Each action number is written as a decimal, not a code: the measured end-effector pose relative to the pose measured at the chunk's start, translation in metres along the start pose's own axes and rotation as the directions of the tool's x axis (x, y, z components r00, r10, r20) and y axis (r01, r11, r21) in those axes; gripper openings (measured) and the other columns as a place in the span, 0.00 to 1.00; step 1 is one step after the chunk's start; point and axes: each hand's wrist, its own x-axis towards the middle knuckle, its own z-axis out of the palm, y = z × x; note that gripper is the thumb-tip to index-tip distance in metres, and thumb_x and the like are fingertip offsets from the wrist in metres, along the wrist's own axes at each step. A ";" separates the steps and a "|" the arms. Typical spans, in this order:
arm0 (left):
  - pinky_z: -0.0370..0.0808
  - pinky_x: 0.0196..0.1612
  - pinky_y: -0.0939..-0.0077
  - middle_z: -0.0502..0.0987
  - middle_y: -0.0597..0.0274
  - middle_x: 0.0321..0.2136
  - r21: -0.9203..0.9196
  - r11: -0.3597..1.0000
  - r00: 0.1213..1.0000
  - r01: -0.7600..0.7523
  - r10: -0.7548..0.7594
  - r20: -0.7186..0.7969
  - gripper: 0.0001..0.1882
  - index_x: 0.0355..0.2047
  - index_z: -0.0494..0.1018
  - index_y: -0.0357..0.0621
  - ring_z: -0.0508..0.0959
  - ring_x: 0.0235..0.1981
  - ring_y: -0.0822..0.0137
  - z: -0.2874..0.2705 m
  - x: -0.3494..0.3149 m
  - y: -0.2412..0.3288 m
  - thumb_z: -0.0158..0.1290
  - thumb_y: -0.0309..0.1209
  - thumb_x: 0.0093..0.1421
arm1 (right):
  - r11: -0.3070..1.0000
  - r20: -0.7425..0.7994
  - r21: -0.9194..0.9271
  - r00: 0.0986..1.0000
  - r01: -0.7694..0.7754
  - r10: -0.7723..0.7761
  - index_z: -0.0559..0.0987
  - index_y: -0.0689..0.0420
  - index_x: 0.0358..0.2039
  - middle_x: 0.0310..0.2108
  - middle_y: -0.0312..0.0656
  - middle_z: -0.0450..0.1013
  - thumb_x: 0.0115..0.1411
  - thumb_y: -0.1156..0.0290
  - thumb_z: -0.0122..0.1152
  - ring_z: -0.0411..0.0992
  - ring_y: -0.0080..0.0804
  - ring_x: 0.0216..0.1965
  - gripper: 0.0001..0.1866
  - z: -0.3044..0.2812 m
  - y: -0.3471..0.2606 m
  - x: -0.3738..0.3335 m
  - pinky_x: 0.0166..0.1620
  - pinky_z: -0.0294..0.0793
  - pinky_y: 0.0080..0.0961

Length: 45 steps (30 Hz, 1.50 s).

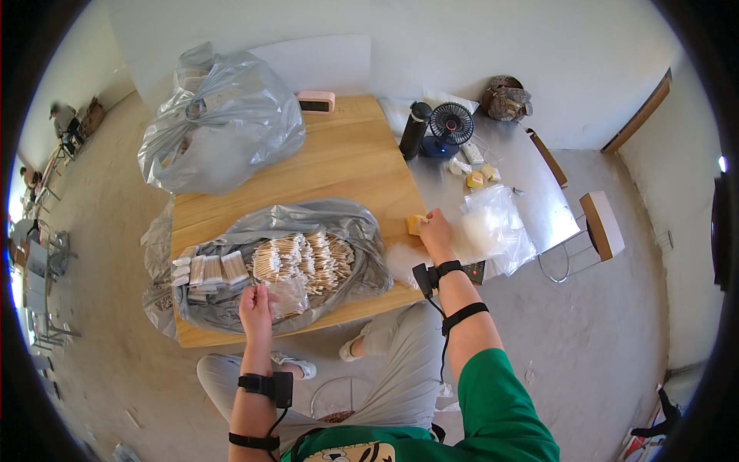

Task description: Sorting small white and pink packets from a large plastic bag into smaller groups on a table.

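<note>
My left hand [255, 308] is closed on a clear plastic bag [289, 297] at the front of a pile of cotton swabs [302, 260]. The swabs lie loose on an opened grey plastic bag [368, 231]. Left of them are several packed bundles of swabs [219, 269] in clear wrapping. My right hand [437, 233] is at the table's right edge, its fingers closed on a small yellow block-like thing [415, 225]; its exact kind is not clear. Just beside that hand lies a stack of clear plastic bags [496, 227].
A large filled grey bag [223, 127] stands at the back left of the wooden table [346, 146], near a pink clock [316, 102]. On the metal table [543, 196] to the right are a black bottle [416, 131], a small fan [451, 125], yellow pieces [475, 180] and a camouflage cap [506, 98].
</note>
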 end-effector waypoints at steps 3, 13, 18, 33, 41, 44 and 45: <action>0.53 0.11 0.87 0.74 0.63 0.17 0.028 1.000 0.999 0.004 -0.005 0.053 0.12 0.26 0.65 0.42 0.57 0.09 0.84 0.024 -0.003 0.007 0.43 0.35 0.64 | 0.995 -0.033 -0.091 0.998 0.046 -0.049 0.69 0.58 0.35 0.32 0.48 0.72 0.53 0.66 0.57 0.71 0.47 0.38 0.13 0.000 -0.003 -0.005 0.37 0.70 0.40; 0.57 0.15 0.87 0.76 0.66 0.18 0.050 0.998 0.936 -0.030 0.010 0.351 0.09 0.28 0.68 0.42 0.60 0.12 0.84 0.113 -0.024 0.023 0.45 0.34 0.63 | 0.402 0.261 0.905 0.925 -0.136 -0.275 0.67 0.56 0.38 0.20 0.37 0.68 0.56 0.70 0.59 0.70 0.24 0.22 0.13 -0.020 -0.045 -0.124 0.24 0.68 0.19; 0.62 0.17 0.87 0.76 0.66 0.20 0.104 0.987 0.918 -0.125 0.075 0.390 0.09 0.31 0.68 0.40 0.66 0.15 0.81 0.123 -0.028 0.019 0.45 0.33 0.63 | 0.509 0.427 0.815 0.882 -0.278 -0.201 0.64 0.59 0.42 0.24 0.36 0.70 0.55 0.80 0.54 0.69 0.21 0.23 0.15 -0.032 -0.045 -0.158 0.25 0.67 0.17; 0.69 0.36 0.58 0.71 0.50 0.28 0.553 0.825 0.923 -0.120 0.297 -0.243 0.08 0.33 0.68 0.42 0.72 0.33 0.48 -0.055 0.011 -0.035 0.49 0.33 0.56 | 0.815 0.087 -0.498 0.952 0.295 -0.292 0.65 0.58 0.54 0.58 0.50 0.57 0.54 0.62 0.55 0.50 0.44 0.62 0.28 -0.038 -0.028 -0.125 0.63 0.48 0.37; 0.72 0.37 0.59 0.72 0.50 0.32 0.733 0.679 0.959 -0.042 0.233 -0.160 0.13 0.32 0.67 0.41 0.74 0.35 0.49 -0.089 0.002 -0.059 0.51 0.37 0.54 | 0.834 0.300 -0.363 0.899 0.416 -0.318 0.60 0.61 0.57 0.61 0.52 0.51 0.59 0.67 0.46 0.48 0.49 0.62 0.26 0.008 -0.044 -0.147 0.61 0.49 0.46; 0.72 0.39 0.61 0.72 0.51 0.35 0.725 0.686 0.982 -0.053 0.169 -0.088 0.14 0.34 0.66 0.41 0.73 0.38 0.50 -0.092 0.004 -0.058 0.53 0.37 0.53 | 0.762 0.377 -0.504 0.897 0.408 -0.230 0.50 0.49 0.63 0.64 0.43 0.49 0.64 0.53 0.29 0.44 0.44 0.64 0.29 0.015 -0.042 -0.139 0.59 0.44 0.56; 0.71 0.41 0.62 0.71 0.51 0.36 0.714 0.694 0.985 -0.091 0.170 -0.040 0.15 0.36 0.66 0.41 0.73 0.40 0.51 -0.091 0.005 -0.058 0.53 0.36 0.52 | 0.758 0.377 -0.509 0.897 0.408 -0.230 0.50 0.49 0.63 0.64 0.43 0.49 0.64 0.53 0.29 0.44 0.44 0.64 0.29 0.023 -0.029 -0.134 0.59 0.44 0.56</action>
